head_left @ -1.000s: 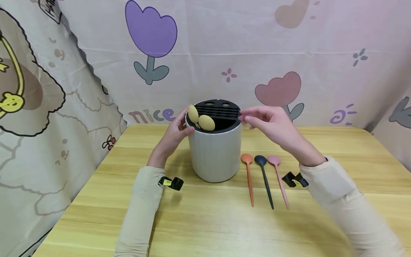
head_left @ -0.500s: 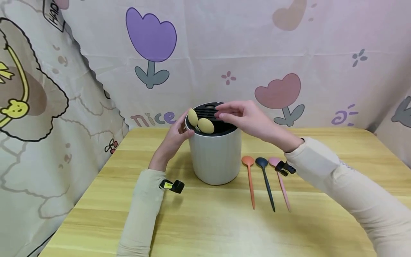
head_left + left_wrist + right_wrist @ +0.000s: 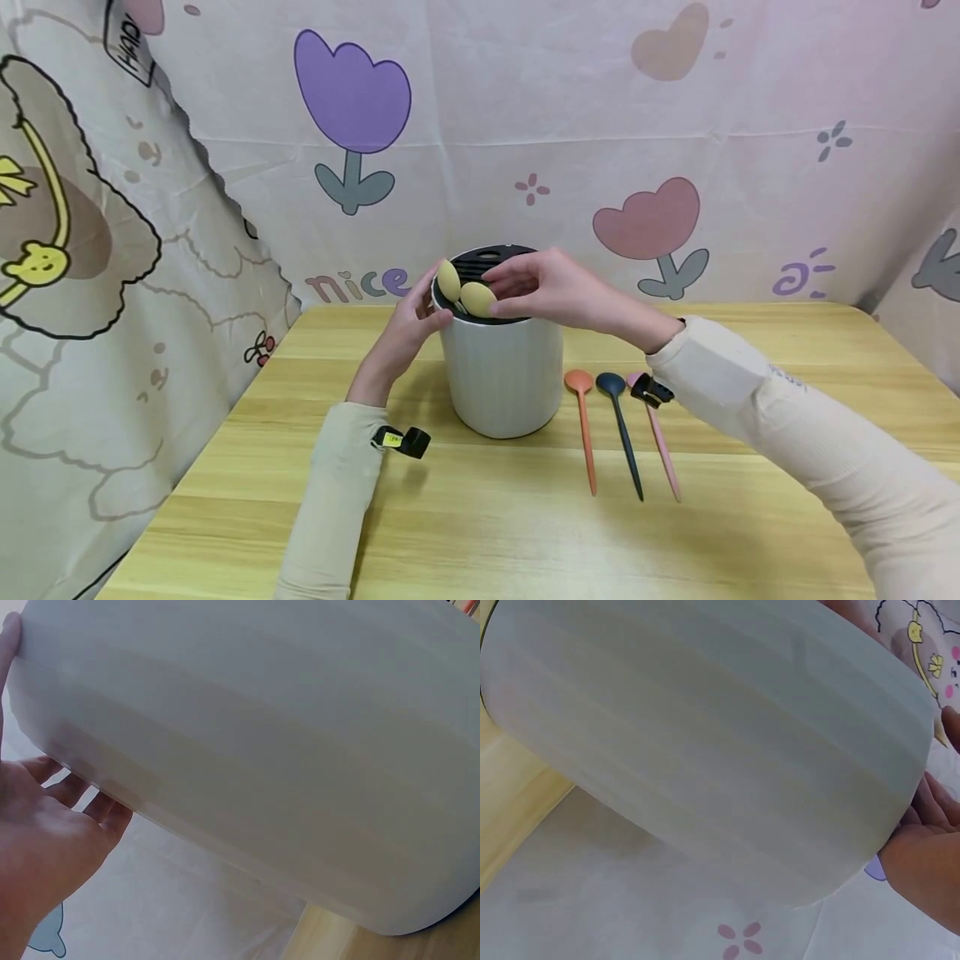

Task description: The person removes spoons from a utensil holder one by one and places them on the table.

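A white ribbed utensil holder [image 3: 501, 379] with a black slotted insert [image 3: 472, 265] stands on the table. Two yellow spoons lean in its front left compartment, the left spoon [image 3: 448, 281] beside the right spoon [image 3: 478, 300]; their handles are mostly hidden inside. My left hand [image 3: 408, 333] grips the holder's left rim, thumb in front and fingers behind, as the left wrist view also shows. Over the top, my right hand [image 3: 551, 287] has its thumb tip at the edge of the right yellow spoon's head and its fingers just behind it. In the right wrist view the holder [image 3: 705, 750] hides most of this.
Right of the holder, an orange spoon [image 3: 581, 425], a dark blue spoon [image 3: 622, 429] and a pink spoon [image 3: 663, 450] lie side by side on the wooden table [image 3: 487, 517]. A patterned cloth [image 3: 465, 100] hangs behind the table and along its left side.
My right hand has moved left from the holder's right rim, across the insert, and down to the right yellow spoon's head. My left hand keeps its place on the rim.
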A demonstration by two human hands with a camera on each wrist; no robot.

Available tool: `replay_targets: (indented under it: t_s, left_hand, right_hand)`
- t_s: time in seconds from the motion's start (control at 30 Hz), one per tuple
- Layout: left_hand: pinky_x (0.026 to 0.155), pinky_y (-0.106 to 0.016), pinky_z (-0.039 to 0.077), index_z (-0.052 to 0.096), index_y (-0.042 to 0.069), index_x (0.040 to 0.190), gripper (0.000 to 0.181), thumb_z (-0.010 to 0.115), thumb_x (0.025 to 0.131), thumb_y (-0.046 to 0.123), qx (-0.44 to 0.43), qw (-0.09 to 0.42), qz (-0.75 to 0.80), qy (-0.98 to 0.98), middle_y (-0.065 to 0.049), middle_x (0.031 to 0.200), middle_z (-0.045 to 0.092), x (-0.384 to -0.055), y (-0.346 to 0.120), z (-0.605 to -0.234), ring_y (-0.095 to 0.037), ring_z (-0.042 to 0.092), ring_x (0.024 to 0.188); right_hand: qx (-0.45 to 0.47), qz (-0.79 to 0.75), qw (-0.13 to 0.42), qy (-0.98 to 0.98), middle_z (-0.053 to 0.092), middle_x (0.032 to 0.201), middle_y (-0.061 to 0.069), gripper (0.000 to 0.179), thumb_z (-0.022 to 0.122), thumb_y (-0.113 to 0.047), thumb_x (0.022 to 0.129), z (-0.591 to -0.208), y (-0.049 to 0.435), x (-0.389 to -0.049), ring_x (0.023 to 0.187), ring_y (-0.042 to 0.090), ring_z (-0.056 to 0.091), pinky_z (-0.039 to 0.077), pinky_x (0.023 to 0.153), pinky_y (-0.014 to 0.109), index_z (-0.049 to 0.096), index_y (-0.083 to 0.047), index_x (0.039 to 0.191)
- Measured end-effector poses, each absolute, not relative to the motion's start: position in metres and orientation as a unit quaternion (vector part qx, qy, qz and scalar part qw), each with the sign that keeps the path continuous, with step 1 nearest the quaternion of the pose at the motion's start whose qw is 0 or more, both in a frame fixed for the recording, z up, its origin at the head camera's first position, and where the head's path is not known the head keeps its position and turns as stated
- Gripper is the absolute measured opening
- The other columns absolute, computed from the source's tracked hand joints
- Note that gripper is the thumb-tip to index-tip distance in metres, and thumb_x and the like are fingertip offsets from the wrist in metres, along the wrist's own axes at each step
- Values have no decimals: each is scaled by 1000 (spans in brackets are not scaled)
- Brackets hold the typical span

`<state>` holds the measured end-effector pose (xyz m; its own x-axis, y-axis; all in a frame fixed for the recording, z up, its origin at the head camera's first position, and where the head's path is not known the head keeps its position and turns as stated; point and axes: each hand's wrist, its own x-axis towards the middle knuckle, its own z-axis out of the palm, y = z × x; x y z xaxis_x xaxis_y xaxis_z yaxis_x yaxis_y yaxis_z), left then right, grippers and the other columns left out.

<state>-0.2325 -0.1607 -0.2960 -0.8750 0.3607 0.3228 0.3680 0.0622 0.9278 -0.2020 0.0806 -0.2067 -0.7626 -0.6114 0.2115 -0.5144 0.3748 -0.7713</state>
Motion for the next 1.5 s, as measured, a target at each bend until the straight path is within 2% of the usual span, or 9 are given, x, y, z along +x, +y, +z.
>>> replay_targets:
  t_s: [0.2,0.4,0.67,0.9,1.13,1.5]
  left_hand:
    - [112,-49,23,17,13,156,125,68,62,78,-244,4,-634,-734,-10,156,24,-231,-161,-297,-28,27,139]
    - [113,-48,21,17,12,156,124,68,63,77,-244,4,-636,-732,-8,157,22,-232,-161,-297,-27,23,141]
    - [114,-48,18,17,13,156,125,69,62,77,-246,3,-637,-731,-7,159,19,-233,-160,-297,-26,20,143]
    - [112,-48,23,17,12,156,127,69,61,78,-248,4,-637,-729,-9,157,23,-234,-161,-297,-27,27,139]
    - [114,-45,21,17,10,155,125,71,63,76,-258,5,-636,-727,-8,157,22,-235,-160,-297,-25,26,141]
    - [113,-45,24,16,8,155,129,71,61,77,-255,5,-642,-723,-11,156,24,-234,-160,-295,-26,28,139]
  right_hand:
    - [-350,-428,32,833,70,108,12,33,71,-8,88,-207,77,-203,100,20,66,53,82,33,65,4,119]
    - [-358,-422,15,833,72,100,7,22,69,-5,89,-206,74,-203,94,17,67,53,80,32,69,2,110]
    - [-354,-434,16,829,72,94,11,21,71,-1,86,-204,72,-202,90,20,68,53,79,31,68,5,106]
    - [-341,-458,1,821,71,90,13,21,73,3,83,-208,72,-204,85,21,68,53,75,29,67,6,102]
    - [-310,-492,-43,813,69,92,14,23,71,3,84,-210,76,-206,82,19,65,51,75,24,66,7,106]
    - [-271,-547,-63,790,68,91,11,25,70,3,86,-193,84,-204,80,13,65,51,74,22,65,5,110]
